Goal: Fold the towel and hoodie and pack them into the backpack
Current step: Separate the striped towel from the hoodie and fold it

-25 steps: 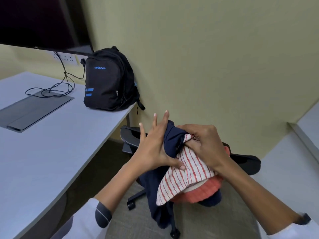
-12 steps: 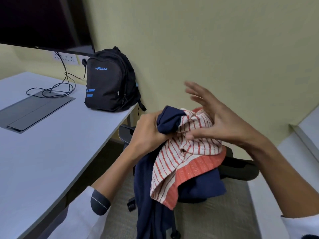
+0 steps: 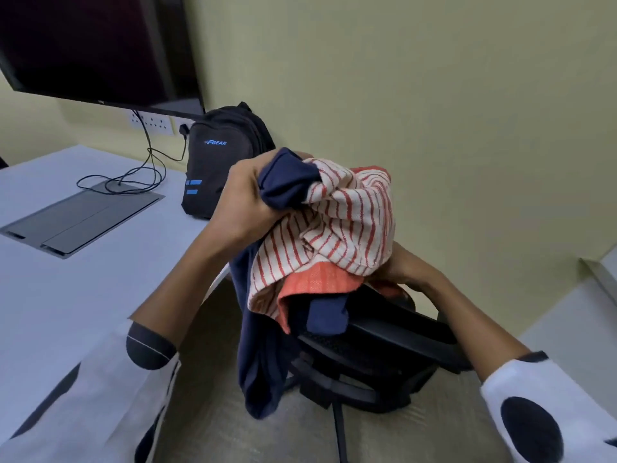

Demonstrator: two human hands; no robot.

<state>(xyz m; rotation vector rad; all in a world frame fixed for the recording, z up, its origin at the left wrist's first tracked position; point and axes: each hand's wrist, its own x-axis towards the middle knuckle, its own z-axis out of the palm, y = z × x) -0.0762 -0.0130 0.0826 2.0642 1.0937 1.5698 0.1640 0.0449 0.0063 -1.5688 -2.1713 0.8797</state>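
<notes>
My left hand grips a bunched navy hoodie together with a red-and-cream striped towel, held up over a black office chair. The hoodie hangs down in front of the chair. My right hand sits under the towel's right side, mostly hidden by the cloth; its grip cannot be made out. The black backpack stands upright on the desk's far corner against the wall, behind my left hand. I cannot tell whether its zip is open.
A grey desk fills the left side, with a flat dark panel, coiled cables and a monitor above. A white ledge runs along the right. The chair stands on carpet between them.
Both garments were lifted higher off the chair. My left hand closed round the hoodie and towel. My right hand, open above the towel half a second ago, dropped beneath its right side.
</notes>
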